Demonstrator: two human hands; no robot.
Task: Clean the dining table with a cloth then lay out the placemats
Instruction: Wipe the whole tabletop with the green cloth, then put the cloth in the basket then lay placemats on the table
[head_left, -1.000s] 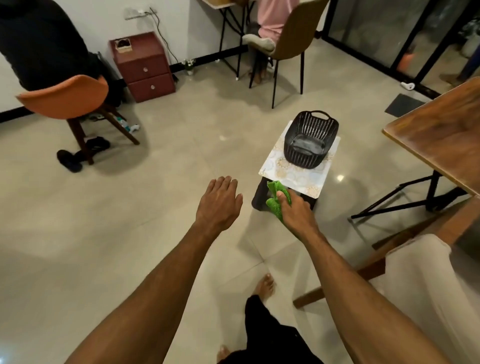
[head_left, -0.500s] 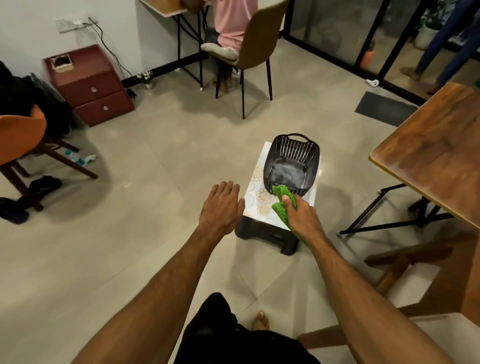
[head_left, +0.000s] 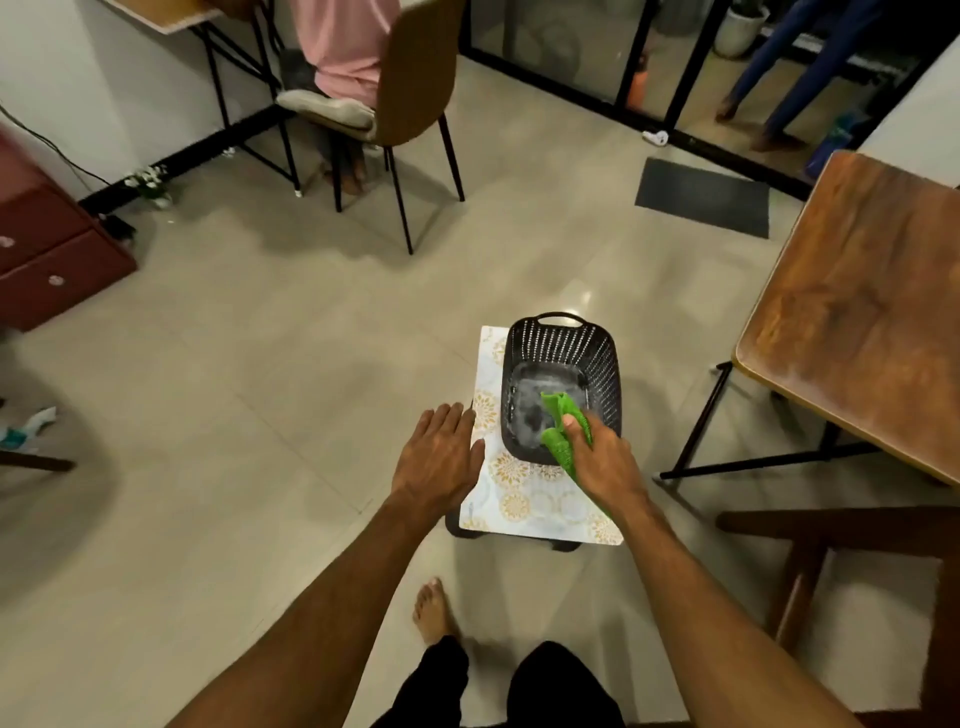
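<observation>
My right hand (head_left: 602, 460) grips a green cloth (head_left: 561, 434) over the near rim of a black perforated basket (head_left: 602, 358). The basket stands on a white placemat with gold patterns (head_left: 540, 506), which lies on a low black stool (head_left: 563, 545). Beside the placemat's left edge my left hand (head_left: 439, 457) hovers palm down with fingers straight, holding nothing. The wooden dining table (head_left: 862, 312) stands to the right.
A wooden chair (head_left: 831, 540) sits at the lower right by the table. A person sits on a brown chair (head_left: 410, 88) at the back. A red drawer cabinet (head_left: 47, 260) stands at the left, a dark floor mat (head_left: 704, 197) near the glass door. My bare foot (head_left: 431, 610) is on the tiles.
I have stepped closer to the stool. My right hand carried the green cloth forward from the stool's near edge to over the basket. My left hand came alongside the placemat.
</observation>
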